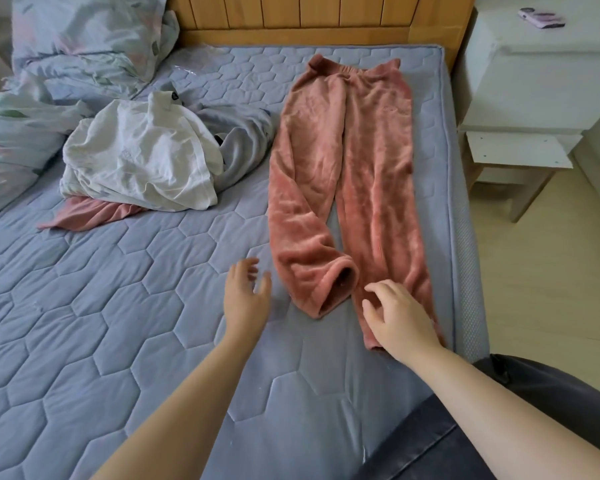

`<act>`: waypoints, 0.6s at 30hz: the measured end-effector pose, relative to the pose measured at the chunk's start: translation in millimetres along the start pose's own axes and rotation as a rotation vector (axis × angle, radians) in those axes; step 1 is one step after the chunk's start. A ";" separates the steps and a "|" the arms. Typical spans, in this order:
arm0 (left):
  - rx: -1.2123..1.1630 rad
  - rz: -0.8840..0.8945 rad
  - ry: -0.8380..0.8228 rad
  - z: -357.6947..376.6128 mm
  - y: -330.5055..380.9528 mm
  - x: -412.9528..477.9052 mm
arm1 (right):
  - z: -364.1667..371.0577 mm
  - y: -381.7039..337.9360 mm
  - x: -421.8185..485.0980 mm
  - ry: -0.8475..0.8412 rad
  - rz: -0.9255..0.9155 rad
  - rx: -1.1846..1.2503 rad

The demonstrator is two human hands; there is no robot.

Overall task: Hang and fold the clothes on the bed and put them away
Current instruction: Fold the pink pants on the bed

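From the head camera, pink fleece trousers (343, 174) lie spread flat on the right side of the bed (118, 323), waistband toward the wooden headboard (309, 15) and cuffs toward the person. The left hand (246, 296) hovers over the mattress just beside the left cuff, its fingers (248, 263) spread and relaxed, holding nothing. The right hand (395, 320) lies over the right cuff, its fingers (378, 289) loosely bent and seemingly only touching the fabric; blur makes this uncertain. A crumpled white garment (142, 157) lies to the left, on top of a grey garment (243, 140) and a pink garment (90, 216).
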State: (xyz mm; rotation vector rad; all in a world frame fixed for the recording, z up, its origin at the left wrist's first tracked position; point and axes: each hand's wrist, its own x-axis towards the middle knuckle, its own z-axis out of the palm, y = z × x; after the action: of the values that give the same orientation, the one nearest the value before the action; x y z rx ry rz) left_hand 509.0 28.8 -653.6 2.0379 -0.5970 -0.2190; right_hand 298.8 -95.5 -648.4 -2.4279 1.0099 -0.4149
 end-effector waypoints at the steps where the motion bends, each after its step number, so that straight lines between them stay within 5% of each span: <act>1: 0.047 0.156 -0.080 3.7 4.1 -1.7 | 2.4 -6.2 5.3 -0.040 0.058 0.072; 4: 0.285 0.443 -0.273 24.3 14.6 -5.2 | 10.2 -23.9 25.4 -0.140 0.311 0.404; 8: 0.398 0.296 -0.333 46.4 28.1 3.7 | 16.6 -30.1 46.7 -0.154 0.549 0.706; 12: 0.462 0.203 -0.464 48.8 36.6 8.3 | 12.6 -39.3 55.8 -0.261 0.527 0.995; 14: 0.265 0.051 -0.371 43.4 35.2 10.2 | 10.4 -45.3 63.2 -0.296 0.513 1.171; 18: -0.940 -0.818 -0.110 5.3 13.0 16.3 | 10.9 -53.2 76.4 -0.296 0.545 1.140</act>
State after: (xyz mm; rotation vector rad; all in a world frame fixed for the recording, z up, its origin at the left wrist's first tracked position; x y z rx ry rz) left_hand 516.8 11.2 -643.9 1.2297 0.3020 -0.9058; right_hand 386.7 -114.7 -622.1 -1.1090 0.8861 -0.2933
